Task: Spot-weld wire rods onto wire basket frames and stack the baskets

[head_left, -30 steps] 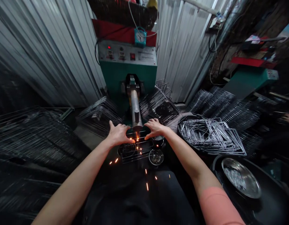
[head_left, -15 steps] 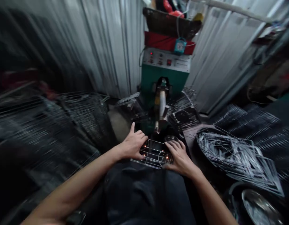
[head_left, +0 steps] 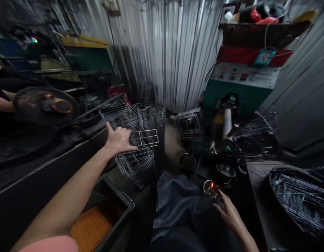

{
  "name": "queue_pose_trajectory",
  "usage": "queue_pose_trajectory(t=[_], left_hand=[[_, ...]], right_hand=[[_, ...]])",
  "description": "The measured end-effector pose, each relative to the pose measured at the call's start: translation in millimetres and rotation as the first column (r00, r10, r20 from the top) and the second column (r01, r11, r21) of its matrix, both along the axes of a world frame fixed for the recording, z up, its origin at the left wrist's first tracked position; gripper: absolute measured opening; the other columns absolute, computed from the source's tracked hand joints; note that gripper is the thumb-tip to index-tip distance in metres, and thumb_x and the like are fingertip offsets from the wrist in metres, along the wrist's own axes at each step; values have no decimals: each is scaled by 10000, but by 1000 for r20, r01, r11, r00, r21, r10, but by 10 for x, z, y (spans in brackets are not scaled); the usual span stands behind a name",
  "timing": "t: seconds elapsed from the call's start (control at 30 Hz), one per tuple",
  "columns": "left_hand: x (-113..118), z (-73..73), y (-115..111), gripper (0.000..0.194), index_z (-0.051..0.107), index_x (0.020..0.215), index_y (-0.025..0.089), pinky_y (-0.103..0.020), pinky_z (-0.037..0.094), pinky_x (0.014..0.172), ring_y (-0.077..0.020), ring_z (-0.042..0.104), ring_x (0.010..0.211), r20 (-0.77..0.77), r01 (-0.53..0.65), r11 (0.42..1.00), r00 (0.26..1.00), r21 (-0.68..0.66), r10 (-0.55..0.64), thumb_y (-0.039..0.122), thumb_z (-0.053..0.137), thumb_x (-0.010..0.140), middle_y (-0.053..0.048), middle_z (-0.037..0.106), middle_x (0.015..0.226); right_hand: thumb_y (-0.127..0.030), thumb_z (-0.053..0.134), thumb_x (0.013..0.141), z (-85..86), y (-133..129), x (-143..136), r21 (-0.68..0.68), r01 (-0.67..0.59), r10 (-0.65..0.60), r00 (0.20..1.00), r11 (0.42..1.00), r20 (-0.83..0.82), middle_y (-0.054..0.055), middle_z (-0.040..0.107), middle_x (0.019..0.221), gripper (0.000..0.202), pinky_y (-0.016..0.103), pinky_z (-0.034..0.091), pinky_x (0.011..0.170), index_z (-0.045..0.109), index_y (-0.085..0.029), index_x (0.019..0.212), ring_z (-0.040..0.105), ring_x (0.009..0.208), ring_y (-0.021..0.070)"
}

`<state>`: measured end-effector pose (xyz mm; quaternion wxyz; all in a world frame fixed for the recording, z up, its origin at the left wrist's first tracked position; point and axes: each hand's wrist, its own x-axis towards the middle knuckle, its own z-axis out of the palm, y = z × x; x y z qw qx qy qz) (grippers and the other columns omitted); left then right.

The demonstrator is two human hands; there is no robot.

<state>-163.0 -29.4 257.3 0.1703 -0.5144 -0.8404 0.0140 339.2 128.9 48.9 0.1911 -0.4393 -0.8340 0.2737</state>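
My left hand (head_left: 119,140) reaches out to the left, fingers curled on a small wire rack (head_left: 148,137), thumb stretched along its near side. The rack sits over stacked wire racks (head_left: 137,164). Lower right, my right hand (head_left: 227,208) has thumb and forefinger apart beside a shiny round metal dish (head_left: 210,190) with an orange glow in it. Its fingertips are at the dish's edge; whether they touch is unclear. Two more round dishes, one on the left (head_left: 187,161) and one on the right (head_left: 225,170), lie beneath the welding machine's arm (head_left: 227,122).
The green machine (head_left: 240,91) with a control panel stands against corrugated metal. A green crate (head_left: 127,203) with an orange basket (head_left: 92,227) is below my left arm. Wire pieces fill a round tub (head_left: 272,185) at right. A fan (head_left: 46,105) and another person's arm (head_left: 7,96) are at left.
My view has turned left. My left hand has carried the wire rack from under the machine's arm to the stack on the left. My right hand has let go of the rack.
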Motion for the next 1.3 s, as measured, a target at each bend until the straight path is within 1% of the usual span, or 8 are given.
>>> queue_pose_trajectory(t=[0.27, 0.4, 0.5, 0.63, 0.9, 1.03, 1.17, 1.3], left_hand=[[-205, -10, -128, 780, 613, 1012, 120, -737, 16, 971, -430, 491, 1040, 116, -361, 931, 924, -52, 364, 749, 556, 553, -209, 625, 1026], [-215, 109, 254, 998, 521, 1157, 41, -757, 87, 935, -483, 459, 1086, 153, -507, 857, 844, -90, 515, 816, 518, 527, -295, 570, 1112], [-258, 193, 641, 1090, 382, 1292, 18, -656, 279, 945, -469, 450, 1134, 344, -468, 865, 795, -179, 501, 798, 531, 546, -317, 489, 1233], [-405, 174, 861, 812, 505, 1217, 81, -421, 415, 920, -362, 491, 1145, 443, -415, 894, 778, -170, 446, 698, 479, 689, -230, 510, 1263], [-684, -439, 201, 522, 626, 1052, 110, -457, 457, 833, -386, 542, 1075, 446, -566, 775, 638, -280, 627, 501, 557, 714, -239, 576, 1167], [-527, -801, -105, 557, 633, 1032, 143, -450, 461, 805, -381, 560, 1045, 497, -576, 764, 590, -292, 636, 583, 426, 761, -220, 611, 1108], [-256, -1013, -218, 706, 584, 1109, 220, -438, 444, 830, -353, 561, 1052, 565, -576, 784, 575, -233, 591, 731, 261, 744, -164, 627, 1098], [-105, -1185, -294, 725, 629, 938, 186, -496, 413, 822, -411, 555, 1015, 614, -643, 743, 515, -185, 598, 795, 387, 628, -200, 636, 1014]], right_hand=[[-418, 526, 706, -387, -7, 83, -33, 17, -16, 999, 999, 34, 92, 630, 1155, 488, 392, 481, 906, 564, -214, 1148, 590, 1074, 264], [-413, 513, 724, -444, 7, 60, 55, 57, -59, 997, 997, 51, 57, 675, 1061, 403, 382, 527, 803, 603, -248, 1081, 648, 949, 257], [-415, 467, 766, -432, -37, 15, 174, 76, -87, 995, 982, 55, 49, 685, 1028, 357, 360, 545, 741, 627, -252, 1041, 663, 900, 248], [-440, 439, 814, -425, -87, 69, 218, 56, -58, 998, 974, 3, 52, 683, 1036, 359, 317, 550, 721, 632, -251, 1052, 666, 890, 231], [-515, 487, 787, -502, -35, 272, 102, 117, -104, 986, 988, -127, 42, 702, 996, 381, 286, 554, 771, 672, -248, 985, 671, 892, 232], [-527, 516, 757, -498, -12, 206, 53, 139, -133, 984, 989, -117, 43, 699, 1009, 384, 313, 551, 792, 679, -256, 975, 668, 900, 251], [-548, 543, 742, -467, 23, -24, -95, 199, -210, 969, 975, -127, 29, 714, 968, 391, 288, 569, 706, 669, -269, 986, 677, 875, 242], [-539, 534, 756, -459, -28, -270, -132, 91, -111, 982, 987, -154, 67, 711, 971, 433, 311, 562, 757, 669, -201, 990, 671, 893, 251]])
